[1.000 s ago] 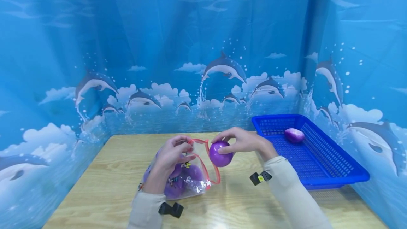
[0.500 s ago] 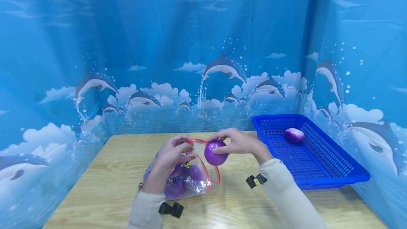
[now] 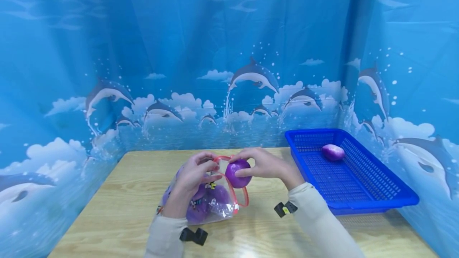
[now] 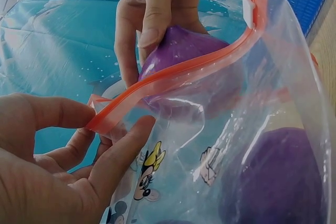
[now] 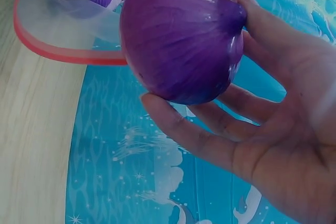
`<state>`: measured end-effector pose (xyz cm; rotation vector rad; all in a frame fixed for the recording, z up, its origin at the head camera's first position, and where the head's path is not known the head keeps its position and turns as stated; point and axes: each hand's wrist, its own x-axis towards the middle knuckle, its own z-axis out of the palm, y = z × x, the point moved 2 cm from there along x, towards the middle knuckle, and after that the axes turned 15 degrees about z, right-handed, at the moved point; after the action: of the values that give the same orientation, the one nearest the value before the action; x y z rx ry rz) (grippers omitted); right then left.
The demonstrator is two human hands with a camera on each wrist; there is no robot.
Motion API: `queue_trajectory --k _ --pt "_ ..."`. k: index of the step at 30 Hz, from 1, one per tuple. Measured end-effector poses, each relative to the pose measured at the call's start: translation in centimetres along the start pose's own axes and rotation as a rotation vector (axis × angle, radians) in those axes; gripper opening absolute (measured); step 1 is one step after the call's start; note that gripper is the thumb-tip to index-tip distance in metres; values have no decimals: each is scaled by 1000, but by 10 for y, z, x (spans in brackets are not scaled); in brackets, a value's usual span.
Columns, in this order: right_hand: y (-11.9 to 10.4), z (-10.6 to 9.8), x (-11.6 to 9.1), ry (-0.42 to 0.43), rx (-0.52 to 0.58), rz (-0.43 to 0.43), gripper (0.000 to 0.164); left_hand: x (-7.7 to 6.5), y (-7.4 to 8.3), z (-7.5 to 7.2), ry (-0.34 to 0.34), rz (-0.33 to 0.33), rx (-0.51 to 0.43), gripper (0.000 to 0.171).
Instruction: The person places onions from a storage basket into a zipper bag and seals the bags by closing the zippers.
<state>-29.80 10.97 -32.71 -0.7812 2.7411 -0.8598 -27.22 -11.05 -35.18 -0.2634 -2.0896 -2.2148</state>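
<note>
In the head view my left hand (image 3: 191, 176) pinches the red zip edge of a clear printed plastic bag (image 3: 226, 213) near its upper corner. The bag's mouth gapes to the right. Several rounded purple things (image 4: 275, 177) show through the plastic. My right hand (image 3: 267, 165) holds a shiny purple onion (image 5: 178, 40), fingers over its far side and thumb on the near side. That onion is right at the bag's mouth; in the left wrist view its lower part shows through the clear wall, behind the red edge.
A blue mesh basket (image 3: 369, 204) stands at the right of the wooden table (image 3: 122, 198), with one oval purple-and-white thing (image 3: 333, 152) inside. A blue dolphin-print curtain (image 3: 201, 71) hangs close behind the table and at both sides.
My right hand has moved left with the onion, from just right of the bag's mouth to the opening. My left hand and the bag have stayed in place.
</note>
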Motion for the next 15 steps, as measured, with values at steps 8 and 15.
queue_trajectory --k 8,15 --pt "-3 9 2 26 19 37 33 -1 1 0 -7 15 -11 12" --pt "-2 14 5 45 39 37 28 0 1 -1 14 10 -13 14"
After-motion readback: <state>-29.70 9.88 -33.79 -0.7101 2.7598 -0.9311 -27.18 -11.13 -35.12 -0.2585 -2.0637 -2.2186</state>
